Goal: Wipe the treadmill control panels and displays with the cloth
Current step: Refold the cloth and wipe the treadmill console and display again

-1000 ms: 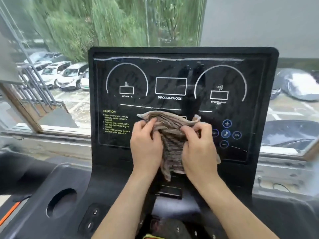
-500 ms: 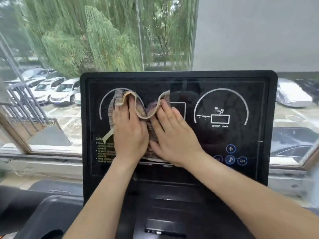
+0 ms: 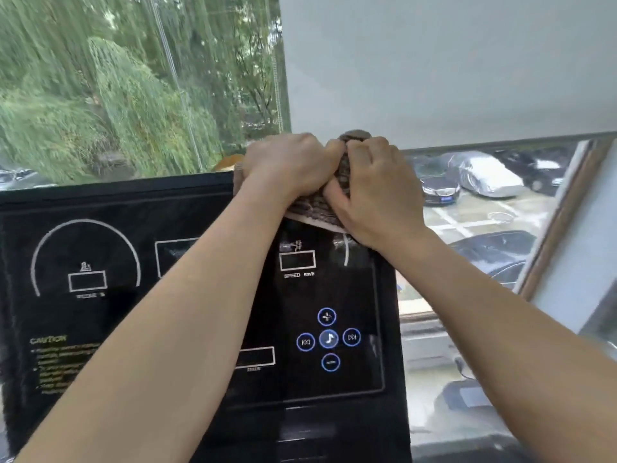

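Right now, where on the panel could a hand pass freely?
Free: the strip between incline gauge and caution text; the patch between speed display and music buttons. Crowded: top right corner, where left hand and right hand grip the cloth.

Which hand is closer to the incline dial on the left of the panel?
Left. The left hand grips the cloth at the top edge of the panel, right of the incline dial; the right hand lies farther right.

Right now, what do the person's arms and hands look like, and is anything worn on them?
The left hand and right hand are bare: no gloves, and no ring, watch or band shows. The left forearm and right forearm are uncovered down to the frame's edge; no sleeve is in view.
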Motion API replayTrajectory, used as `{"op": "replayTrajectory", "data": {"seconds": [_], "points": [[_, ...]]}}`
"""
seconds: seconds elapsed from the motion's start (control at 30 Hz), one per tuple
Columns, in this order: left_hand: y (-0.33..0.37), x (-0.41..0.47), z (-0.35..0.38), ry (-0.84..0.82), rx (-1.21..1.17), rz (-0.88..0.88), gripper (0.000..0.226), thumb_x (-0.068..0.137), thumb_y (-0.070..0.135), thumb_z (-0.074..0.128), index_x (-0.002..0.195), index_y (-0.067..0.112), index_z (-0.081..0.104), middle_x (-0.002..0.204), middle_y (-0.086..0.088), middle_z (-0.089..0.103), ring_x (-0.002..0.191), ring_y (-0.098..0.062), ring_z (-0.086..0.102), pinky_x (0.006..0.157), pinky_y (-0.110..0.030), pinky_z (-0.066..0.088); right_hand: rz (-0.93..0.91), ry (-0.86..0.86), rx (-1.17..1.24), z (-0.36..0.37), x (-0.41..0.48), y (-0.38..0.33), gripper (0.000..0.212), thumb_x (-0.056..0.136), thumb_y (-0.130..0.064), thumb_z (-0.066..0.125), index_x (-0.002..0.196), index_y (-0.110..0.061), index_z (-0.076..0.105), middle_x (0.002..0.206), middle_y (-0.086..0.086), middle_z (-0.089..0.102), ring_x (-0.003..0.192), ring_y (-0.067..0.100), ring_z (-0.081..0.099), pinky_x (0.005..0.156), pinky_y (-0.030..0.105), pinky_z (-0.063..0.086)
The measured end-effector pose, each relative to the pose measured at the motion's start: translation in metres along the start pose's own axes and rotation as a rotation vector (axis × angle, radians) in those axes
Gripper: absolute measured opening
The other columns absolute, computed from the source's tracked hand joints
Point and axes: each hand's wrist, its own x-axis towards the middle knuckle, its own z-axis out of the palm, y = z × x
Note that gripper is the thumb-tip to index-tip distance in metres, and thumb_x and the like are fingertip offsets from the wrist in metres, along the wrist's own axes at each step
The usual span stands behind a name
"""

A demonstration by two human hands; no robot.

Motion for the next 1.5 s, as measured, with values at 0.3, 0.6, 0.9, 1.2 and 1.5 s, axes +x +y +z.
{"op": "replayTrajectory", "data": {"seconds": [0.3,0.6,0.9,1.2,1.5], "points": [[0.066,-0.001,0.016,0.119,0.091,0.207,0.044,0.096,0.043,0.022,0.096,0.018,0.059,0.105,-0.007,0.063,0.082,-0.026,0.047,0.070,-0.036,0.031,0.558,-0.077,0.529,0.002,-0.050,0.005,0.033,0.103,-0.035,0.031,0.118,-0.010,0.047,0.091,0.009,0.058,0.091,0.036,0.056,0.065,0.035,0.024],[0.059,-0.128,0.127,0.350,0.045,0.640,0.033,0.092,0.030,0.047,0.112,0.018,0.071,0.137,-0.004,0.055,0.138,-0.024,0.035,0.118,-0.045,0.008,0.555,-0.272,0.538,0.004,-0.218,0.001,0.042,0.093,-0.048,0.026,0.116,-0.020,0.048,0.098,0.006,0.064,0.085,0.033,0.060,0.061,0.033,0.033],[0.037,-0.213,0.188,0.201,0.223,0.883,0.048,0.092,0.042,0.043,0.137,0.028,0.052,0.148,-0.003,0.044,0.141,-0.019,0.032,0.117,-0.043,0.017,0.469,-0.550,0.330,-0.016,-0.333,0.006,0.060,0.084,-0.052,0.046,0.119,-0.006,0.060,0.114,0.015,0.053,0.099,0.036,0.059,0.076,0.041,0.051],[0.024,-0.055,0.068,0.356,0.234,0.554,0.056,0.098,0.053,0.019,0.152,0.037,0.016,0.161,-0.001,0.013,0.148,-0.019,0.009,0.118,-0.043,0.002,0.381,-0.140,0.452,0.000,-0.154,-0.020,0.078,0.095,-0.048,0.029,0.152,-0.001,0.006,0.159,0.021,0.009,0.148,0.030,0.009,0.121,0.032,0.006],[-0.044,-0.021,0.023,0.362,0.171,0.205,0.059,0.096,0.060,0.009,0.084,0.022,0.053,0.066,0.003,0.047,0.065,-0.024,0.052,0.058,-0.031,0.036,0.130,-0.049,0.039,0.005,-0.062,-0.026,0.071,0.098,-0.047,0.036,0.150,0.000,0.025,0.157,0.026,0.014,0.144,0.045,0.010,0.117,0.054,0.014]]}}
